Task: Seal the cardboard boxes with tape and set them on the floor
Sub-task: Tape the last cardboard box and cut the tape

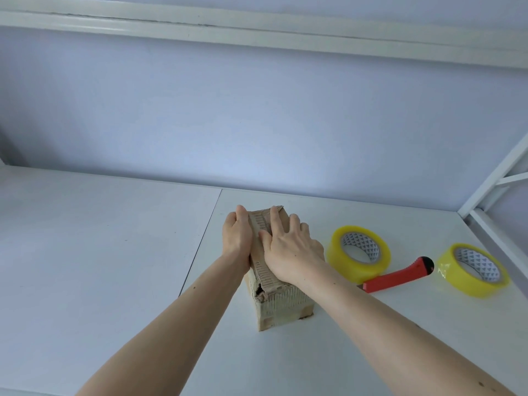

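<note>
Both bare forearms enter from the bottom edge and converge toward the centre, the left from lower left, the right from lower right. Left hand point(237, 238): back of hand facing up and slightly right, wrist roughly in line with the forearm, fingers extended forward and pressed along the left upper edge of the cardboard box point(278, 295); fingertips curve slightly down at the far end. Right hand point(288, 247): palm down, flat on the box top, 4 fingers straight and spread, pointing away from the body; thumb point(264, 238) lies toward the left hand, near it. Neither hand curls round anything.
</note>
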Available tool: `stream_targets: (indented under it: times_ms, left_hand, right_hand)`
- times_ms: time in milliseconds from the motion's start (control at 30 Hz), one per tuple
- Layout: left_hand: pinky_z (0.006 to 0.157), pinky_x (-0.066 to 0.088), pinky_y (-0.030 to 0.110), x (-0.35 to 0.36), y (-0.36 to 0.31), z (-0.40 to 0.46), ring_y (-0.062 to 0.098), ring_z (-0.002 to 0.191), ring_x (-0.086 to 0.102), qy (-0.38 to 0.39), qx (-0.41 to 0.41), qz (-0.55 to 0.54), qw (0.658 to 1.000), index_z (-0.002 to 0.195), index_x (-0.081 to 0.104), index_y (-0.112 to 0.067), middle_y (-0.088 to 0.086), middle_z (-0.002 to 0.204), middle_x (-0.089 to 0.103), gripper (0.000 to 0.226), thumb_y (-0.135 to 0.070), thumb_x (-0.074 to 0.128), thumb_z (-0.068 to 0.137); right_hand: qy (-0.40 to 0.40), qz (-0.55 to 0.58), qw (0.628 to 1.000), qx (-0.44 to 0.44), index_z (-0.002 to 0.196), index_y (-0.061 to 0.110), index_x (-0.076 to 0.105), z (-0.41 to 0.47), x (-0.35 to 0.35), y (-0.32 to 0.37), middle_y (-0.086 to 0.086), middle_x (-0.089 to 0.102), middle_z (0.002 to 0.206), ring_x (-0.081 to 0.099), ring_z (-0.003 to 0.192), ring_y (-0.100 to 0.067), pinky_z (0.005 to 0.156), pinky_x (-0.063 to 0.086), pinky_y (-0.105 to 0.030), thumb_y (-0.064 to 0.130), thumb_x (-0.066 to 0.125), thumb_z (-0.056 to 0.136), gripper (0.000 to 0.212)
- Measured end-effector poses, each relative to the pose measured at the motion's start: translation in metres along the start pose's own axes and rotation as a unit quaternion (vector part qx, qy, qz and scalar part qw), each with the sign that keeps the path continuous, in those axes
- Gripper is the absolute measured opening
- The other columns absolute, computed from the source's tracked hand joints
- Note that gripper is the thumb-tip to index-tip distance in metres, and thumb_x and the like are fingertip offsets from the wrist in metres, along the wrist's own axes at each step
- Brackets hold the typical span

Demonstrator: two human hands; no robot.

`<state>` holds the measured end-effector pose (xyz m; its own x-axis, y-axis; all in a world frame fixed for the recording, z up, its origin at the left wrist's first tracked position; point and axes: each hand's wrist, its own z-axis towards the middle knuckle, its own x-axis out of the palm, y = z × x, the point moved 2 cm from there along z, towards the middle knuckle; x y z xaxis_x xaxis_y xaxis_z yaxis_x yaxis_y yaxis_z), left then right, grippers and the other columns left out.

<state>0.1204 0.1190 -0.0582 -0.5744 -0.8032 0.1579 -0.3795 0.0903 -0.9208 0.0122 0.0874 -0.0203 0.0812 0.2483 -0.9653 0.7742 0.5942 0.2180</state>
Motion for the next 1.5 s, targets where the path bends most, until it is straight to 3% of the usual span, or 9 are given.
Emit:
stream_targets:
  times_ms: [433,667,767,900,1000,1133,1333,1433,1500]
  left_hand:
    - [0.069,0.049,0.037,0.005,-0.001,-0.003,0.025,0.077,0.057,-0.011,0.008,0.009,1.000,0.093,0.052,-0.013,0.009,0.089,0.056,0.040,-0.048,0.036,0.104]
    - [0.063,0.048,0.033,0.004,-0.005,-0.006,0.024,0.070,0.056,-0.007,0.002,0.005,1.000,0.091,0.050,-0.014,0.007,0.085,0.055,0.038,-0.045,0.036,0.105]
    - [0.066,0.049,0.032,0.003,-0.008,-0.009,0.023,0.076,0.059,0.006,-0.002,0.016,1.000,0.104,0.053,-0.015,0.007,0.093,0.059,0.036,-0.046,0.035,0.105]
    - [0.089,0.049,0.030,-0.008,-0.006,-0.022,0.008,0.102,0.061,0.075,0.066,0.044,0.994,0.136,0.042,-0.029,-0.004,0.126,0.060,0.040,-0.053,0.040,0.104]
    - [0.098,0.040,0.017,-0.014,0.006,-0.046,-0.013,0.121,0.049,0.144,0.149,0.028,0.978,0.152,0.030,-0.034,-0.017,0.146,0.046,0.066,-0.068,0.041,0.097]
    - [0.126,0.015,0.038,-0.008,0.009,-0.061,-0.005,0.151,0.013,0.197,0.239,0.098,0.946,0.155,0.031,-0.039,-0.025,0.164,0.018,0.090,-0.090,0.033,0.080]
    - [0.111,0.043,0.048,-0.004,-0.029,-0.057,0.018,0.122,0.063,0.174,0.073,0.006,0.982,0.129,0.058,-0.033,0.000,0.133,0.065,0.071,-0.085,0.044,0.083]
    - [0.104,0.050,0.051,0.000,-0.035,-0.052,0.024,0.113,0.069,0.161,0.077,0.016,0.984,0.121,0.067,-0.024,0.005,0.120,0.072,0.075,-0.085,0.050,0.080]
    - [0.087,0.058,0.046,0.007,-0.035,-0.053,0.025,0.092,0.073,0.110,0.115,-0.013,0.987,0.100,0.071,-0.018,0.005,0.096,0.076,0.054,-0.068,0.053,0.092]
  right_hand:
    - [-0.005,0.004,1.000,-0.015,0.159,0.026,-0.005,-0.026,-0.002,-0.013,-0.009,0.000,0.166,0.023,0.144,-0.032,0.103,0.038,-0.049,0.054,0.014,0.104,0.065]
    - [-0.075,0.037,0.995,-0.049,0.154,0.028,0.025,-0.047,0.001,-0.020,-0.006,0.004,0.167,0.045,0.134,-0.029,0.093,0.049,-0.042,0.061,0.017,0.101,0.063]
    - [-0.127,0.032,0.989,-0.072,0.144,0.023,0.045,-0.048,0.000,-0.018,-0.002,0.024,0.158,0.058,0.119,-0.026,0.080,0.052,-0.037,0.064,0.013,0.098,0.070]
    - [-0.151,0.052,0.984,-0.076,0.122,0.023,0.062,-0.046,-0.004,-0.026,-0.001,0.045,0.149,0.060,0.119,-0.024,0.085,0.052,-0.037,0.059,0.014,0.100,0.064]
    - [-0.183,0.083,0.978,-0.057,0.069,0.022,0.050,-0.035,-0.021,-0.032,-0.003,0.064,0.102,0.062,0.104,-0.029,0.073,0.043,-0.036,0.054,0.014,0.101,0.058]
    - [-0.144,0.130,0.981,0.014,0.062,0.015,0.049,-0.012,-0.054,-0.019,-0.017,0.064,0.091,0.059,0.095,-0.038,0.073,0.037,-0.036,0.047,0.023,0.104,0.058]
    - [-0.105,0.176,0.978,0.034,0.088,0.010,0.051,0.008,-0.099,-0.003,-0.011,0.055,0.088,0.052,0.093,-0.033,0.080,0.043,-0.038,0.056,0.025,0.102,0.055]
    - [-0.144,0.135,0.980,0.036,0.108,0.012,0.054,0.005,-0.081,0.002,-0.009,0.060,0.103,0.055,0.093,-0.032,0.076,0.039,-0.038,0.072,0.029,0.095,0.067]
    - [-0.196,0.123,0.972,0.028,0.113,0.012,0.049,0.005,-0.070,0.004,-0.008,0.060,0.110,0.060,0.098,-0.034,0.073,0.039,-0.038,0.072,0.032,0.095,0.065]
